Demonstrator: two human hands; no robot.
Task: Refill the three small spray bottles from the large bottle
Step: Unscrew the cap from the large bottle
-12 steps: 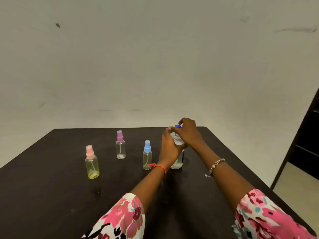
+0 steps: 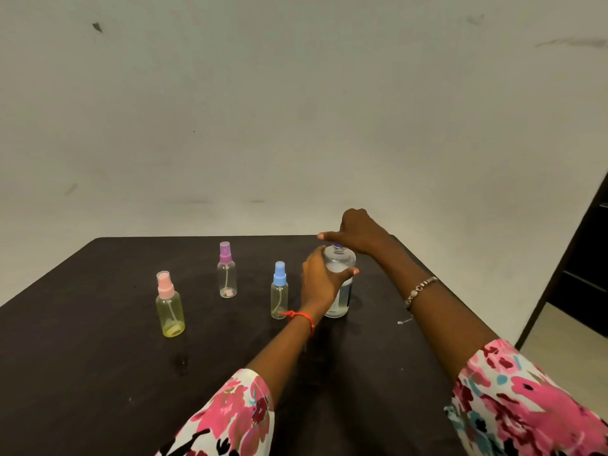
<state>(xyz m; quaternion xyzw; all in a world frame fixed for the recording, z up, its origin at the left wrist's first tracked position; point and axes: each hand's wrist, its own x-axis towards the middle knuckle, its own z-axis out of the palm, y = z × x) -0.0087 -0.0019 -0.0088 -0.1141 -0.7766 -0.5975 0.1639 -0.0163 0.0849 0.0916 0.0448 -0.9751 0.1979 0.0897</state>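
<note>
The large clear bottle stands upright on the dark table, holding clear liquid. My left hand wraps around its body. My right hand is on top of it, fingers closed around the blue cap. Three small spray bottles stand to the left: a yellowish one with a pink sprayer, a clear one with a purple sprayer, and a clear one with a blue sprayer, which stands just left of my left wrist.
A plain pale wall rises behind the table. A dark doorframe or cabinet stands at the right, past the table's right edge. A tiny pale scrap lies on the table near my right forearm.
My right hand has turned on the cap, its thumb now pointing left and its knuckles raised. The left hand keeps its hold on the bottle's body.
</note>
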